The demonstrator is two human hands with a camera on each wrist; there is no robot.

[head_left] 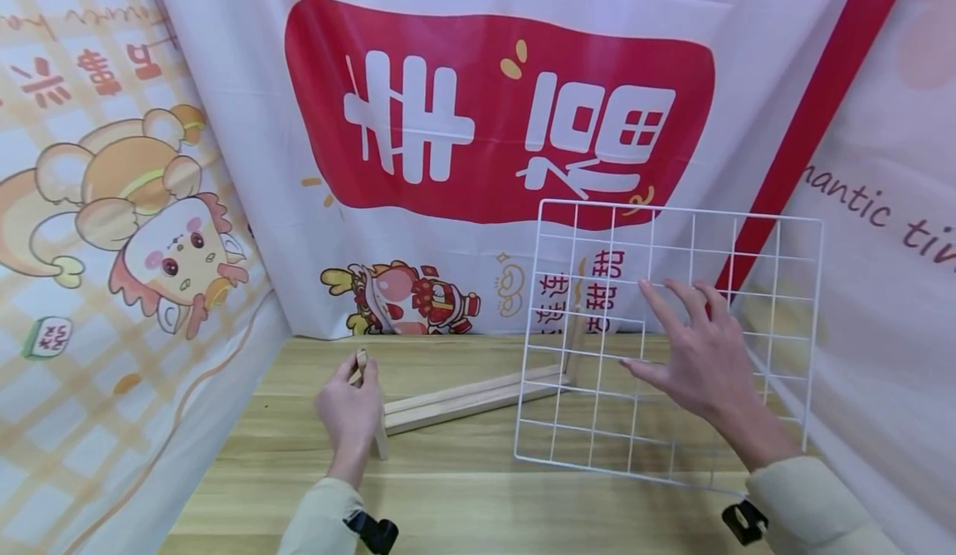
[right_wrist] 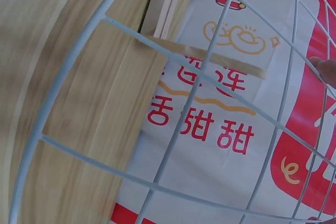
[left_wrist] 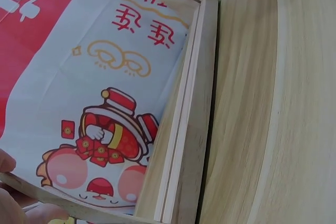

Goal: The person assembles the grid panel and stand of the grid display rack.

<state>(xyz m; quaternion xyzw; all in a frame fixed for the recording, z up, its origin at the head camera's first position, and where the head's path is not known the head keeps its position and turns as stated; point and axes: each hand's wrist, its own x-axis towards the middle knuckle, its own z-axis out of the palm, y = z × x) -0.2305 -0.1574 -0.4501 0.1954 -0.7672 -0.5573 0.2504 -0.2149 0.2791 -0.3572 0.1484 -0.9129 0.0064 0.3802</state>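
Observation:
Toward the left of the head view, my left hand [head_left: 351, 406] grips the near upright end of a pale wooden stand [head_left: 470, 397]. The stand has a long grooved base bar and a thin upright at each end; its groove [left_wrist: 176, 129] shows clearly in the left wrist view. At the right, my right hand [head_left: 698, 352] holds a white wire grid panel [head_left: 556, 437], fingers spread across the squares with their tips at the wires. The panel is raised, tilted and partly in front of the stand's far upright [right_wrist: 220, 59]. The exact finger contact on the wires is hard to see.
Beneath everything lies a wood-grain tabletop [head_left: 448, 505]. A white and red printed cloth [head_left: 478, 248] hangs along its back edge. Patterned cloth walls [head_left: 97, 372] enclose the left and right sides. A dark wrist strap [head_left: 369, 530] is on each sleeve.

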